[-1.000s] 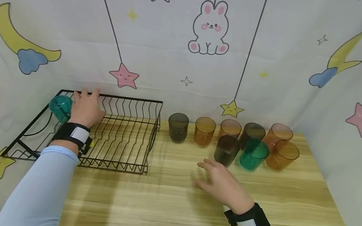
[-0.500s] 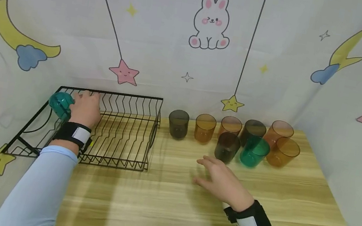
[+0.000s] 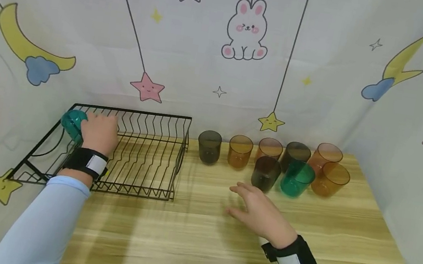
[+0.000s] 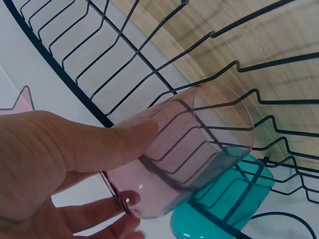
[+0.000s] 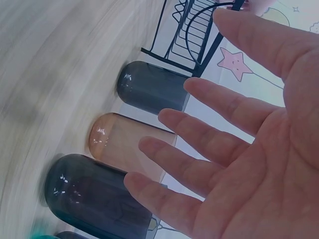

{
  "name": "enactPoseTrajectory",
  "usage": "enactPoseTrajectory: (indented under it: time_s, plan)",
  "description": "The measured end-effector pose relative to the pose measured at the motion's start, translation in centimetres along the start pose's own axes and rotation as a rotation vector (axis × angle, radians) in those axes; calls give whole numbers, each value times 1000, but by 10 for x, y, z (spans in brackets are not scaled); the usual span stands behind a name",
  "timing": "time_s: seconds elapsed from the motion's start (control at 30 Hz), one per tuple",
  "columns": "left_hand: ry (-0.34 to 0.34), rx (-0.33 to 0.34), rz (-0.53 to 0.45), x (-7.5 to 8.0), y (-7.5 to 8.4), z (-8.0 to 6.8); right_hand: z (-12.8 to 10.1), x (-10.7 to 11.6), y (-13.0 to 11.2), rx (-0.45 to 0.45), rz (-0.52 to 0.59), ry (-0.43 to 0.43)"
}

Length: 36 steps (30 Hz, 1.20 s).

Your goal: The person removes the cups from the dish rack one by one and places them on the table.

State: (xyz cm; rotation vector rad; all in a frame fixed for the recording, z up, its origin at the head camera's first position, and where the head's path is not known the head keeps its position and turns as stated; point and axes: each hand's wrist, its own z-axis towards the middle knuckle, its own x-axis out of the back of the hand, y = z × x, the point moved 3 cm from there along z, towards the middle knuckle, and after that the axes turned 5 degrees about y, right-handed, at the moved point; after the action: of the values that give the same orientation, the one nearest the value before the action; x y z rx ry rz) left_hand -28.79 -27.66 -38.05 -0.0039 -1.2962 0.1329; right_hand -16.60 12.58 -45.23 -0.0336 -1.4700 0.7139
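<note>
Left hand [image 3: 99,132] at teal cup [image 3: 73,124] in rack [image 3: 145,158]

A black wire dish rack [image 3: 141,158] sits on the pale wooden table [image 3: 197,245] at nine o'clock. A teal plastic cup [image 3: 71,123] lies in its far left corner. Eight translucent tumblers [image 3: 273,162] cluster at one o'clock, right of the rack.

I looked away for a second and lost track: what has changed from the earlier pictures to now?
Little. The left hand, gripping a pink cup against the teal cup in the rack, curled its fingers in and settled lower. The right hand stayed open above the table; the cups on the table did not move.
</note>
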Motion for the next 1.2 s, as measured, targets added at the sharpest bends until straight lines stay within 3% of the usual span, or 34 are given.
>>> enactPoseTrajectory:
  time_s: [0.33, 0.5, 0.9, 1.2]
  plan:
    - [48, 59, -9, 18, 9, -11, -2, 5, -2, 18, 25, 71]
    - [170, 26, -84, 37, 24, -20, -2, 9, -3, 19, 42, 138]
    - [341, -2, -279, 75, 65, -58, -2, 19, -6, -29, 69, 221]
    - [503, -92, -374, 93, 100, -90, -2, 21, -7, -86, 91, 251]
